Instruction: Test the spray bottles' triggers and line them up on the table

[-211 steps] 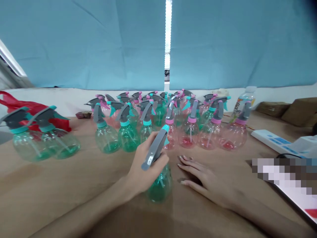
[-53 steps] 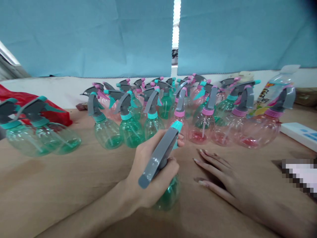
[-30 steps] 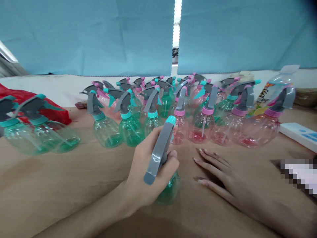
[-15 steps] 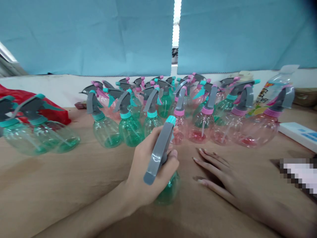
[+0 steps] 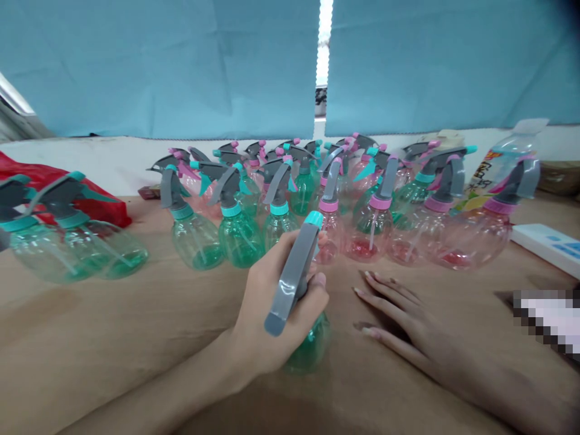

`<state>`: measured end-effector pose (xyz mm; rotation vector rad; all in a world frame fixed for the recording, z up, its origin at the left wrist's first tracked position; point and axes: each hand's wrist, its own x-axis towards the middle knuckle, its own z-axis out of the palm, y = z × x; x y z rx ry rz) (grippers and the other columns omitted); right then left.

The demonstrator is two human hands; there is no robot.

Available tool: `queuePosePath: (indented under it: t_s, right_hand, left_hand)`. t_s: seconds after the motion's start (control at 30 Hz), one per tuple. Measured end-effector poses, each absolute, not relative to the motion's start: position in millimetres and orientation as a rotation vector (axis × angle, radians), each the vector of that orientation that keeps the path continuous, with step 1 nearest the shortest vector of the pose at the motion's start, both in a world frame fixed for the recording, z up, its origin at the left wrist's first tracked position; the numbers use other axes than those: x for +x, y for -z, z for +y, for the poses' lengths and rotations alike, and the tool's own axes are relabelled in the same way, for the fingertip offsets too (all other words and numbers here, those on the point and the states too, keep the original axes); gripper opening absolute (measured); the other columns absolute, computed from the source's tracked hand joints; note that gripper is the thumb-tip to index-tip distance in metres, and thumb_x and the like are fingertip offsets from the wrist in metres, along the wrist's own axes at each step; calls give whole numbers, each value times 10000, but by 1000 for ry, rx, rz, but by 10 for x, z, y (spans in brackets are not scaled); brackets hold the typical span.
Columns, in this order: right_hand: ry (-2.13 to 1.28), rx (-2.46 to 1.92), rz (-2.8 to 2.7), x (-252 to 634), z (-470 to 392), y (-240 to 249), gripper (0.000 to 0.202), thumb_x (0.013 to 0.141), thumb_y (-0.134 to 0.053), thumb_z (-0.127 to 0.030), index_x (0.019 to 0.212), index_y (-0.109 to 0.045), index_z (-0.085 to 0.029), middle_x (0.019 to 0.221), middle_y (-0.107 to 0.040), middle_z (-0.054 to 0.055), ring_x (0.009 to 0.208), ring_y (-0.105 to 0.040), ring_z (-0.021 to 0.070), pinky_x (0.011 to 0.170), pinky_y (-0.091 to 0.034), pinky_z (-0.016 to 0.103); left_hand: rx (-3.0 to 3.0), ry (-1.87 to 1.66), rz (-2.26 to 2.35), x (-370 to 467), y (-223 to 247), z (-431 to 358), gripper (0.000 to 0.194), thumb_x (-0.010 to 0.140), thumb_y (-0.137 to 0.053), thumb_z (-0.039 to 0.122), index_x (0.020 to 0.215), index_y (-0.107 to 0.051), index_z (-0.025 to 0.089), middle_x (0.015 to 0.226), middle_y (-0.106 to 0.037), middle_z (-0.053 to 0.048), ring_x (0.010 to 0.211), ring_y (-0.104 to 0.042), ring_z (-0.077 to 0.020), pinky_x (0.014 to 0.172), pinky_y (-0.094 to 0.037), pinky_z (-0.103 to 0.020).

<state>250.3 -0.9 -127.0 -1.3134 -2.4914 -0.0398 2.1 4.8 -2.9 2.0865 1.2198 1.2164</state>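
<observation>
My left hand grips a green spray bottle by its neck; the bottle stands on the brown table and its grey trigger head with a teal nozzle points away from me. My right hand lies flat on the table just right of the bottle, fingers spread, holding nothing. Behind both hands stands a cluster of several green spray bottles and pink spray bottles.
Two more green spray bottles stand at the far left in front of a red plastic bag. A clear drink bottle and a white box are at the right. A blue curtain hangs behind.
In the last two seconds the trigger head in my left hand turned from pointing right to pointing more straight away. My right hand has stayed flat on the table.
</observation>
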Motion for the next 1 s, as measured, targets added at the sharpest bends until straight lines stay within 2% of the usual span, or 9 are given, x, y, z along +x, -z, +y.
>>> queuePosePath:
  t_s: [0.33, 0.53, 0.63, 0.8, 0.9, 1.0]
  right_hand:
    - [52, -1337, -2538, 2513, -7, 1280, 564, 930, -411, -502, 1414, -378, -215, 1497, -313, 87, 1370, -280, 262, 1066, -326, 520]
    - [49, -1344, -2541, 2508, -2, 1266, 554, 943, -375, -499, 1411, -383, -201, 1490, -324, 94, 1366, -288, 264, 1060, -331, 527]
    - [31, -1349, -2527, 2499, -8, 1253, 553, 941, -373, -506, 1402, -399, -201, 1483, -339, 97, 1360, -303, 269, 1059, -333, 528]
    - [-68, -1385, -2488, 2486, -20, 1238, 557, 922, -416, -515, 1402, -401, -234, 1493, -328, 79, 1356, -312, 280, 1069, -325, 526]
    - [-106, -1384, -2478, 2484, -16, 1239, 550, 919, -430, -508, 1401, -405, -245, 1498, -318, 75, 1359, -303, 287, 1077, -306, 536]
    - [-112, -1383, -2471, 2485, -11, 1247, 552, 915, -441, -506, 1400, -407, -244, 1501, -313, 75, 1361, -298, 290, 1083, -293, 540]
  left_hand:
    - [2111, -1162, 1159, 13, -9, 67, 212, 730, -484, 167, 929, -522, 226, 663, -542, 42, 564, -537, -137, 553, -459, -267]
    - [2087, -1107, 1130, -3, -85, 84, 237, 677, -464, 130, 880, -526, 237, 642, -508, 53, 546, -496, -129, 581, -451, -269]
    - [2085, -1085, 1136, -17, -103, 88, 198, 659, -456, 130, 822, -506, 231, 588, -465, 61, 524, -468, -127, 547, -422, -261]
    - [2142, -1078, 1127, -39, -92, 79, 101, 705, -461, 133, 757, -471, 219, 682, -529, 41, 529, -462, -105, 547, -428, -252]
    - [2149, -1083, 1152, -35, -69, 66, 102, 724, -461, 153, 783, -477, 235, 622, -459, 50, 526, -448, -120, 539, -425, -262]
    - [2126, -1118, 1175, -20, -35, 52, 152, 733, -470, 176, 864, -501, 245, 613, -466, 48, 536, -460, -137, 551, -446, -278]
